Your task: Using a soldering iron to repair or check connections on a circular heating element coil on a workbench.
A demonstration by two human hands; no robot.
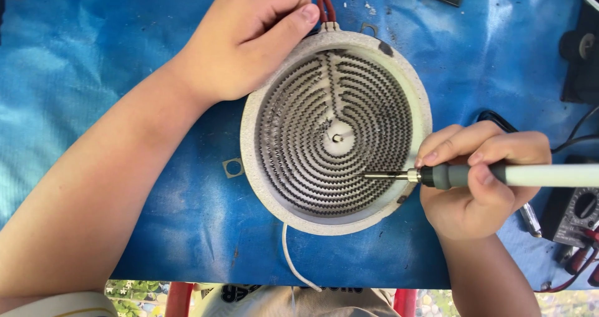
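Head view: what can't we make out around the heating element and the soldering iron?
- Heating element upper-left rim: hidden under the left hand.
- Red leads at its top: partly hidden behind the thumb.
- Soldering iron: handle cut off by the right edge; grip partly hidden by the right hand.
- Whether the tip touches the coil: too small to tell.
- Multimeter: cut off by the right edge.

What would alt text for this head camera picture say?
A right hand holds a soldering iron, its tip over a round coil heating element, whose rim the left hand steadies, on a blue sheet.
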